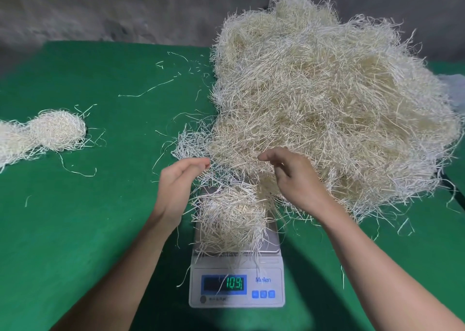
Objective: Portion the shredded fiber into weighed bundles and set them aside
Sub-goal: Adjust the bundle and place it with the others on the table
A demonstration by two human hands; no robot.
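Note:
A big heap of pale shredded fiber (327,99) fills the right of the green table. In front of it stands a white digital scale (266,267) whose display reads 10.9, with a small portion of fiber (230,220) on its pan. My left hand (178,187) is just left of the pan, thumb and fingertips pinched together on a few strands at the heap's near edge. My right hand (297,179) hovers over the heap's front edge above the pan's far right, fingers loosely curled downward with nothing clearly held.
Two rounded fiber bundles lie at the far left, one (57,129) fully in view and another (10,142) cut off by the frame. Loose strands (151,89) are scattered on the green table cloth (88,217). A grey wall rises behind.

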